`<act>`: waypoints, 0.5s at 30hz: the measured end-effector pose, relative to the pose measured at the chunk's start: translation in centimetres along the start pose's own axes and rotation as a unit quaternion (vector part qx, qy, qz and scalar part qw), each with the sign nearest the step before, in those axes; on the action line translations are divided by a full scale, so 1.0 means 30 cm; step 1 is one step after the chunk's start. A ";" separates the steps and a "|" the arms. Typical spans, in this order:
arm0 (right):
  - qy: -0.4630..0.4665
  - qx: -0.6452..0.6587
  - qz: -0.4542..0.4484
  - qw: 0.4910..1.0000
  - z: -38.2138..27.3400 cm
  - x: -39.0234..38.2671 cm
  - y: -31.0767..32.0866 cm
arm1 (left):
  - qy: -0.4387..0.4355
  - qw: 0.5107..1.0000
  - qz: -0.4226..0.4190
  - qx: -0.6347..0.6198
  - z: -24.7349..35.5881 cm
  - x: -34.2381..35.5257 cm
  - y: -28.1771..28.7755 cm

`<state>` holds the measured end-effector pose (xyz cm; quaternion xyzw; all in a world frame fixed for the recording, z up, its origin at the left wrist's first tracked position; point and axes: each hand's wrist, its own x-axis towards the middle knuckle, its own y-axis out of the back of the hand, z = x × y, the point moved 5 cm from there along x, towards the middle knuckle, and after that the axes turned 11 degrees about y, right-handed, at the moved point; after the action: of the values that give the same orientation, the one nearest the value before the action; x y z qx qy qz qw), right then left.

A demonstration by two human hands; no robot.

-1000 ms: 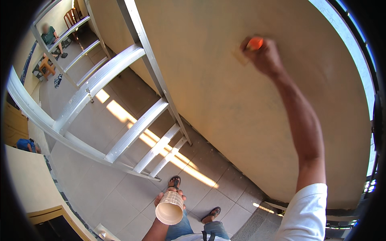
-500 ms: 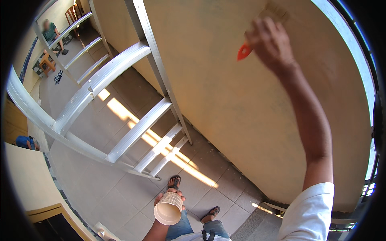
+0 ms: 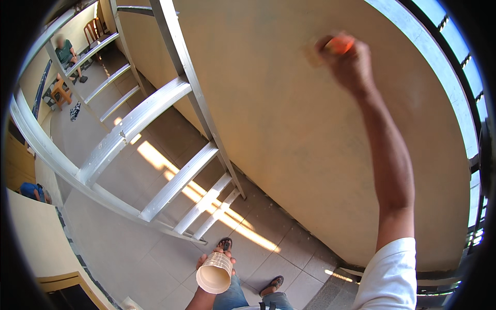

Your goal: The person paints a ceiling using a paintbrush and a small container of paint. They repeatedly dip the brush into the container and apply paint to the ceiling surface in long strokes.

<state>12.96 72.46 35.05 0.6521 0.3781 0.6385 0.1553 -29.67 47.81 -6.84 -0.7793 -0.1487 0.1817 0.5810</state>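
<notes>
My right hand (image 3: 351, 67) grips a paintbrush by its orange handle (image 3: 341, 44), raised against the beige wall (image 3: 289, 134) at the upper right. The bristles are blurred and lie at or very near the wall surface. Low in the view, my left hand (image 3: 202, 261) has its fingers wrapped round a pale ribbed plastic cup (image 3: 214, 273), whose open mouth faces up toward me. The inside looks pale cream.
An aluminium ladder (image 3: 178, 165) stands beside me along the wall. My sandalled feet are on grey floor tiles (image 3: 155, 268). Far left, a person (image 3: 64, 50) sits near a brown stool (image 3: 62, 93), a wooden chair (image 3: 95, 28) and a patterned cloth (image 3: 75, 111). A blue bundle (image 3: 31, 191) lies left.
My right hand swung up and right half a second ago and is now back left and lower, the handle turned toward me. The view has shifted slightly; the cup stays in my left hand.
</notes>
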 end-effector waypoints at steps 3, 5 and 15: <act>0.056 -0.096 0.118 0.987 -0.081 0.120 0.228 | 0.005 1.000 -0.001 0.004 -0.012 0.008 -0.018; 0.202 -0.158 0.151 0.955 -0.293 0.099 0.304 | 0.010 1.000 0.005 0.004 -0.022 0.017 -0.035; 0.223 -0.156 -0.013 0.962 -0.238 -0.342 -0.269 | 0.037 0.999 0.037 0.016 -0.039 0.033 -0.043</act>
<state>4.85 68.74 23.14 0.4555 0.3072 0.8170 0.1752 -28.29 47.61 -5.41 -0.7808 -0.0954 0.1769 0.5916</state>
